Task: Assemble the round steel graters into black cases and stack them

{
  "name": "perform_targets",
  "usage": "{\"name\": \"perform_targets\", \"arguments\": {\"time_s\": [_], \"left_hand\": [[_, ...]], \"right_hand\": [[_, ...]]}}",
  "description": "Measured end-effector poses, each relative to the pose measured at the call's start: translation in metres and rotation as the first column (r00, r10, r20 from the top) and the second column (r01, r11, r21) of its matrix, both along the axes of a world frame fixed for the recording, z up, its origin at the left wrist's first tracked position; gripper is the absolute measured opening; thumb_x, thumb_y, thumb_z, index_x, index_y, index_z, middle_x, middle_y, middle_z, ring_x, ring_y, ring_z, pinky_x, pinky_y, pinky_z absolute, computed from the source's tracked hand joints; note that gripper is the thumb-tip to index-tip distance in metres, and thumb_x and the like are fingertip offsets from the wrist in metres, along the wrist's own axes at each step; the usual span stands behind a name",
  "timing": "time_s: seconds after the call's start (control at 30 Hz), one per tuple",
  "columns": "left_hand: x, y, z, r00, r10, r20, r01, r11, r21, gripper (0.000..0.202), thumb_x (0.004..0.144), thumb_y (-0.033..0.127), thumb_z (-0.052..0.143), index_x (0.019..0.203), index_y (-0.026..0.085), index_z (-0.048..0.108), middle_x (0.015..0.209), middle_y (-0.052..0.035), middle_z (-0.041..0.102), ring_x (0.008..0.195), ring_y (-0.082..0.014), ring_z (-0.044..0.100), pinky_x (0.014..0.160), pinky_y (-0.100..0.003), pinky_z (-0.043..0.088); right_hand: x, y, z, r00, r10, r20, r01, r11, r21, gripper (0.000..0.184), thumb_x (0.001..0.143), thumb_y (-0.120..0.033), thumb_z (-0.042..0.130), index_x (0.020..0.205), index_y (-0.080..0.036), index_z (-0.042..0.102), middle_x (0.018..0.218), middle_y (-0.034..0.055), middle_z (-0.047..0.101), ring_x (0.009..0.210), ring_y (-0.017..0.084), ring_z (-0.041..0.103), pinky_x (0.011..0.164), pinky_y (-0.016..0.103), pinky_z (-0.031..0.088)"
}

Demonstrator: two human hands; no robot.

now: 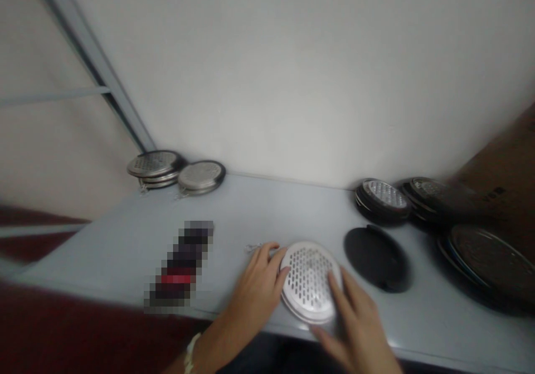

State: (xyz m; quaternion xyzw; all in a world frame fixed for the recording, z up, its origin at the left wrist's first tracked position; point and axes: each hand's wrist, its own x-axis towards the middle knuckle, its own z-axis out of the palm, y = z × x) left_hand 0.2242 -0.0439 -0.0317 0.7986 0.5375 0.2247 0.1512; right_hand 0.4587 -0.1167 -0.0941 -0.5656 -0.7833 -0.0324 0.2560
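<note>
— Gripping anything?
— Clasped firmly: a round perforated metal disc (309, 282) sits between the left hand (254, 290) and the right hand (355, 329), both on its rim.
— What's beside the grip?
— Just past the right hand, a black round lid (376, 258) lies on the table (271, 212).

left rear: perforated steel discs (154, 164) | right: black round lid (376, 258) | cardboard box (501, 179) | white table (117, 240)

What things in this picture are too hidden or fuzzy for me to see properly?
- The dark striped thing: blurred into squares in the head view, so I can't tell what it is.
- The round holed metal disc: its lower right part is hidden by the right hand.
- The small wire clip: partly hidden by the left hand.
- The dark round piece: blurred and cut off by the right edge.
</note>
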Motion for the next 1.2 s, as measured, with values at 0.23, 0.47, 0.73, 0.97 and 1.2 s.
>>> {"name": "perform_targets", "arguments": {"time_s": [0.23, 0.47, 0.73, 0.97, 1.2], "left_hand": [[0.002, -0.002, -0.012, 0.987, -0.040, -0.153, 0.051, 0.997, 0.066, 0.036, 0.102, 0.021, 0.050, 0.138, 0.016, 0.056, 0.127, -0.0135, 0.065, 0.115, -0.0309, 0.058, 0.104, -0.050, 0.050], [-0.007, 0.004, -0.006, 0.975, -0.060, -0.214, 0.084, 0.991, 0.106, 0.034, 0.101, 0.028, 0.055, 0.134, 0.022, 0.060, 0.128, -0.0113, 0.066, 0.113, -0.0308, 0.059, 0.099, -0.048, 0.050], [-0.049, 0.038, 0.009, 0.996, 0.043, -0.073, -0.041, 0.998, 0.039, 0.017, 0.094, 0.017, 0.054, 0.104, 0.018, 0.068, 0.106, -0.0106, 0.070, 0.104, -0.0299, 0.062, 0.097, -0.046, 0.049], [-0.053, 0.050, 0.011, 0.999, 0.025, 0.023, -0.023, 0.996, -0.084, 0.012, 0.088, 0.015, 0.054, 0.083, 0.021, 0.063, 0.088, -0.0065, 0.070, 0.088, -0.0245, 0.066, 0.085, -0.036, 0.051], [-0.056, 0.056, 0.010, 1.000, 0.006, 0.031, -0.003, 0.994, -0.109, 0.017, 0.088, 0.015, 0.050, 0.090, 0.019, 0.066, 0.091, -0.0074, 0.071, 0.087, -0.0235, 0.067, 0.082, -0.035, 0.052]], "right_hand": [[0.000, -0.002, 0.010, 0.995, 0.018, 0.096, -0.020, 1.000, 0.022, 0.093, 0.094, -0.056, 0.060, 0.165, -0.022, 0.011, 0.159, 0.0219, 0.040, 0.136, 0.044, 0.051, 0.101, 0.058, 0.047], [-0.001, -0.003, 0.014, 0.993, 0.025, 0.117, -0.032, 0.998, 0.056, 0.098, 0.091, -0.062, 0.062, 0.164, -0.018, 0.013, 0.156, 0.0250, 0.043, 0.136, 0.044, 0.051, 0.102, 0.058, 0.048], [-0.001, 0.004, 0.009, 0.997, 0.023, -0.072, -0.023, 1.000, 0.003, 0.085, 0.086, -0.043, 0.075, 0.157, -0.024, 0.031, 0.160, 0.0202, 0.037, 0.143, 0.044, 0.042, 0.107, 0.061, 0.048], [-0.007, 0.011, 0.024, 0.978, 0.091, -0.188, -0.113, 0.987, -0.111, 0.080, 0.087, -0.033, 0.076, 0.153, -0.021, 0.034, 0.156, 0.0196, 0.044, 0.140, 0.037, 0.048, 0.111, 0.053, 0.048], [0.006, 0.004, 0.032, 0.974, 0.116, -0.195, -0.144, 0.980, -0.137, 0.074, 0.090, -0.037, 0.073, 0.154, -0.025, 0.037, 0.155, 0.0162, 0.045, 0.141, 0.035, 0.048, 0.112, 0.051, 0.049]]}}
